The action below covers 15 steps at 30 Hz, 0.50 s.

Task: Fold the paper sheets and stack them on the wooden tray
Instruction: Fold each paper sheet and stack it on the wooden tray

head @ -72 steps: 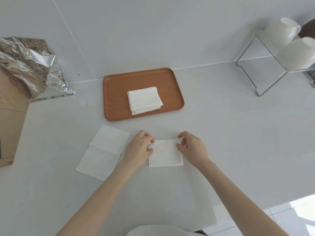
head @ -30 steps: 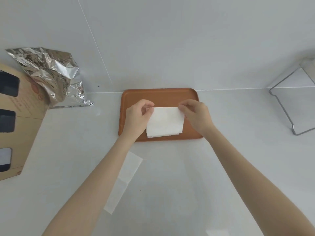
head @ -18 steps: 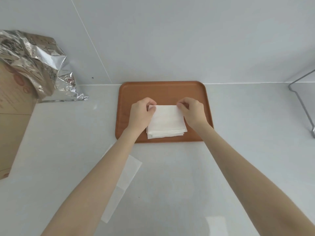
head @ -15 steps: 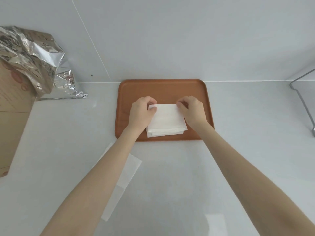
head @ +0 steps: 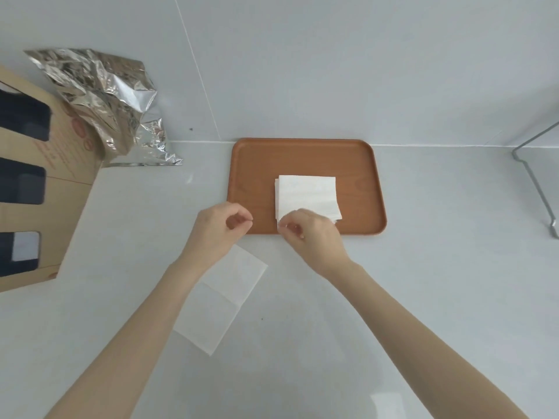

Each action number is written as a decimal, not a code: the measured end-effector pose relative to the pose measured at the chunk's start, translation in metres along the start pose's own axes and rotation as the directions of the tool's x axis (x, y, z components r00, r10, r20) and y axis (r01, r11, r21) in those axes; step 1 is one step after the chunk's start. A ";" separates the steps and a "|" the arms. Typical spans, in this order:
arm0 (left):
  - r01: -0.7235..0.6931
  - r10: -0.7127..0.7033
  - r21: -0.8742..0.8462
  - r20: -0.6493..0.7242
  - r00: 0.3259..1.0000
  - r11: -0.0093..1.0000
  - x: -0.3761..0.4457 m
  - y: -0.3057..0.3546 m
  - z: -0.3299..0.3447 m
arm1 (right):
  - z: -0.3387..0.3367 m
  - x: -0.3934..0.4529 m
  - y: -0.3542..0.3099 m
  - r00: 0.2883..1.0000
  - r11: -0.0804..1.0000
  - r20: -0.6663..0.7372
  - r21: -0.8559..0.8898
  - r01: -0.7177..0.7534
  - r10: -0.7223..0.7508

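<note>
Nearest the front edge of the counter [head: 423, 267], two bare forearms reach forward from the bottom of the view. Under the left forearm lies an unfolded paper sheet [head: 223, 300], flat on the counter and turned at an angle, with a crease across its middle; the arm covers its left part.

Just beyond the sheet's far corner, the left hand [head: 216, 229] hangs over the counter beside the tray's near left corner. Its fingers are curled in, thumb and forefinger tips nearly meeting, and nothing shows between them.

The right hand [head: 311, 234] sits over the near rim of the wooden tray [head: 257, 164]. Its fingers are also curled narrow, and their tips overlap the near left corner of the stack of folded sheets [head: 307, 195]; whether they actually pinch the paper cannot be told.

The stack rests inside the tray, toward its near edge and a little right of centre, with layer edges showing at the near right corner.

The tray lies against the back edge of the counter where it meets the wall. At the far left stand a cardboard box [head: 39, 189] and a crumpled foil bag [head: 106, 101]. At the right edge, a wire rack [head: 535, 182] shows in part.
</note>
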<state>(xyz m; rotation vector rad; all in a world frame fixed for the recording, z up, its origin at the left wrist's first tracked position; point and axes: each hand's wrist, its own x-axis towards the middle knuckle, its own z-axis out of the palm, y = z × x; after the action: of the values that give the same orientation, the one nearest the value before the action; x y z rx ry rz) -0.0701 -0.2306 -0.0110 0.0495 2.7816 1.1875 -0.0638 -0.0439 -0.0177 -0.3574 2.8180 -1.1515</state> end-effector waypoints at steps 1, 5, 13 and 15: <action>0.011 -0.011 0.014 0.011 1.000 1.000 -0.006 -0.007 -0.002 | 0.007 -0.005 -0.003 0.998 1.000 0.053 -0.007 -0.023 0.024; 0.067 -0.069 0.117 0.013 0.998 0.991 -0.026 -0.036 -0.005 | 0.035 -0.020 -0.013 0.966 0.985 0.201 -0.094 -0.147 0.163; 0.150 -0.144 0.235 -0.041 0.989 0.960 -0.032 -0.053 0.002 | 0.058 -0.026 -0.023 0.933 0.945 0.195 -0.185 -0.269 0.304; 0.146 -0.141 0.264 -0.037 0.989 0.954 -0.031 -0.053 0.003 | 0.061 -0.026 -0.024 0.932 0.943 0.200 -0.205 -0.261 0.302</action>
<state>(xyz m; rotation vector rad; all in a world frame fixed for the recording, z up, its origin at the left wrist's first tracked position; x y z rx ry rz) -0.0377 -0.2677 -0.0482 -0.1382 2.8831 0.7804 -0.0244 -0.0961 -0.0448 -0.0802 2.6597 -0.7551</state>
